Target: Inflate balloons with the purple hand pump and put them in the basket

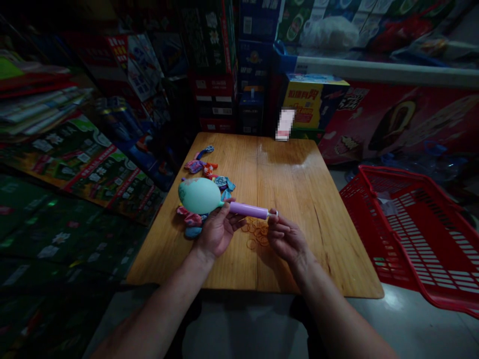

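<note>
Standing here, I can see the person's left grip (219, 230) pressed closed around the narrow end of a purple hand pump (247, 210), right where a mint-green balloon (198, 195) sits on its nozzle. The balloon is partly swollen, with a faint pink print on it, and hangs in the air above the left half of the wooden surface (295, 172). The right grip (285, 240) is raised, its fingertips (272, 217) at the pump's pale far end (whether they actually pinch it, I can't tell from here).

A loose heap of rubber bands (255, 232) lies on the surface directly below the hands. Along the surface's left edge are scattered limp, multicoloured balloons (204, 168). Beyond the surface's far edge rise stacked printed cartons (213, 94), with a yellow box (310, 104) at its far right corner. A red plastic basket (407, 224) sits on the floor just beside the surface's right edge.
</note>
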{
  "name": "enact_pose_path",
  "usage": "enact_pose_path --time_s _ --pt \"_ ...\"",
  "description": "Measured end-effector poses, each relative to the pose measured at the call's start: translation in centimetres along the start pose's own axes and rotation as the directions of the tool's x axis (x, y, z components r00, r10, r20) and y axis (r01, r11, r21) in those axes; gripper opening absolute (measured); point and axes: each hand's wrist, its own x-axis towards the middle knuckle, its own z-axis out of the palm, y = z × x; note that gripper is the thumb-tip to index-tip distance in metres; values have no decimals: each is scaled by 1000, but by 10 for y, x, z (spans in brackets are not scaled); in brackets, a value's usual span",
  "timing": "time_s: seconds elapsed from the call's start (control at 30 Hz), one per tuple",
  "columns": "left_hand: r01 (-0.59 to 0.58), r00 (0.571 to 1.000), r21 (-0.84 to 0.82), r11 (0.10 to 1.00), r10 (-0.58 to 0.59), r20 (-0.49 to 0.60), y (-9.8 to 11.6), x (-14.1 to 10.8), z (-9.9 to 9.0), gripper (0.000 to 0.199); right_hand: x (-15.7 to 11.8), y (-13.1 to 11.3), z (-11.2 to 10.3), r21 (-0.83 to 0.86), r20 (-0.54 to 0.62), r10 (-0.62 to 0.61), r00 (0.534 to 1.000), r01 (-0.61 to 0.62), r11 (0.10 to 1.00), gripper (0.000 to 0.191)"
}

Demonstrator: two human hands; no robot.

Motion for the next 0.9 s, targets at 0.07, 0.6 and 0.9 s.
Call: enact_pose_path --time_s 0.07,0.6,0.9 --pt "-23 1000 -19 1000 23 -21 9 5 -3 34 -4 -12 2 12 30 -38 999 37 999 16" --pt "-88 995 -20 996 87 -41 19 7 -4 34 -12 -23 9 -82 32 -116 993 118 990 13" --pt "-2 1000 -22 1000 2 -15 -12 -6 6 29 1 8 1 -40 -32 -43 999 42 998 14"
